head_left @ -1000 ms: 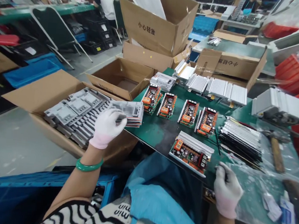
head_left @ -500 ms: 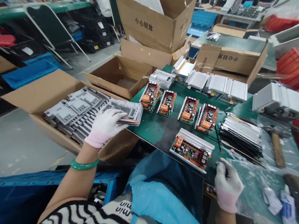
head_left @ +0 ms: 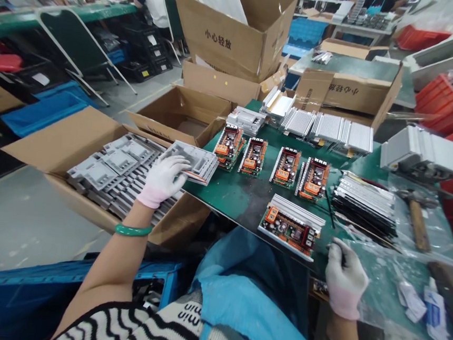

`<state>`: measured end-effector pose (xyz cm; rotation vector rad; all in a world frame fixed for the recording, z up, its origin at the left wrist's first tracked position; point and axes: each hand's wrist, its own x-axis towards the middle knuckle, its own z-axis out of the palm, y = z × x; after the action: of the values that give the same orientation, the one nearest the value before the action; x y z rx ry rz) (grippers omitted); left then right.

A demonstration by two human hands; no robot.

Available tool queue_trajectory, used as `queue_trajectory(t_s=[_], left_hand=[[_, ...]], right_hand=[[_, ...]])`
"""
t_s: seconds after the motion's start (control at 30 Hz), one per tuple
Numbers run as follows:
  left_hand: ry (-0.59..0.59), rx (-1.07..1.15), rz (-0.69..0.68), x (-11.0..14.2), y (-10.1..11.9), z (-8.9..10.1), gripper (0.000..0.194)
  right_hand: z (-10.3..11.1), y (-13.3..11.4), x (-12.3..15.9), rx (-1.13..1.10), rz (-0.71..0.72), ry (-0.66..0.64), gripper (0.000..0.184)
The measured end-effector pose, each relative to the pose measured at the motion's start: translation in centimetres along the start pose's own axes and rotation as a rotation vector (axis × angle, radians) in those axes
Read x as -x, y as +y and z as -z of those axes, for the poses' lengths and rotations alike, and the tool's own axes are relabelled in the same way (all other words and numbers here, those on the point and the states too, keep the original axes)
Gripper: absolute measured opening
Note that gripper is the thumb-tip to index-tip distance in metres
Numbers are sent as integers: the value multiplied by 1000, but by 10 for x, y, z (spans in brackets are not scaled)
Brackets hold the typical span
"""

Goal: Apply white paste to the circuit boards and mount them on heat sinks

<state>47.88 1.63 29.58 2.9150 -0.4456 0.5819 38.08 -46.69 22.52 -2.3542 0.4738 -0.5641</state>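
My left hand [head_left: 164,178], in a white glove, grips the left end of a grey plastic housing [head_left: 201,160]. The housing lies over the rim of an open carton and the table's left corner, slightly tilted. Inside that carton [head_left: 99,217] are several similar grey housings [head_left: 118,160] in rows. My right hand [head_left: 346,278], gloved too, is closed near the table's front edge; a small dark tip shows at its fingers, too little to name. To its left lies an aluminium heatsink with a circuit board [head_left: 290,228] in it.
Several circuit boards [head_left: 286,167] stand in a row on the green table [head_left: 231,202]. Finned heatsinks [head_left: 331,129] line its back. Metal strips [head_left: 366,203], a hammer [head_left: 420,224] and tubes [head_left: 436,315] lie to the right. A blue crate [head_left: 65,293] is below left.
My left hand has shifted slightly back on the grey housing, whose right end has swung a little toward the front. My right hand has stayed in place.
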Motion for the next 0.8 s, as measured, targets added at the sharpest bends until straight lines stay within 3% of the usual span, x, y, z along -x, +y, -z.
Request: queue_trajectory(t_s=[0.1, 0.2, 0.23, 0.3, 0.43, 0.5, 0.57, 0.63, 0.73, 0.8], left_hand=[[127, -49, 107, 0, 7, 3, 24], [358, -106, 165, -6, 35, 15, 24], [411, -104, 122, -8, 51, 21, 24], [437, -19, -138, -14, 92, 32, 27], [83, 282, -558, -20, 177, 36, 41], [-111, 478, -694, -20, 204, 26, 40], [-260, 648, -731, -21, 215, 13, 40], [-328, 758, -661, -26, 214, -1, 46], [-275, 801, -495, -35, 204, -18, 85], [-219, 761, -452, -40, 199, -29, 105]], right_hand=[[-1, 0, 1, -18, 5, 22, 49], [2, -9, 6, -15, 37, 111, 46], [5, -15, 8, -12, 82, 137, 45], [11, -30, 12, -9, 260, 142, 44], [29, -59, 15, 35, 834, 46, 45], [38, -65, 14, 46, 1070, -5, 39], [45, -66, 14, 64, 1161, -33, 30], [47, -63, 13, 133, 1064, -12, 24], [42, -61, 9, 263, 654, 3, 26], [36, -62, 2, 307, 380, -60, 32]])
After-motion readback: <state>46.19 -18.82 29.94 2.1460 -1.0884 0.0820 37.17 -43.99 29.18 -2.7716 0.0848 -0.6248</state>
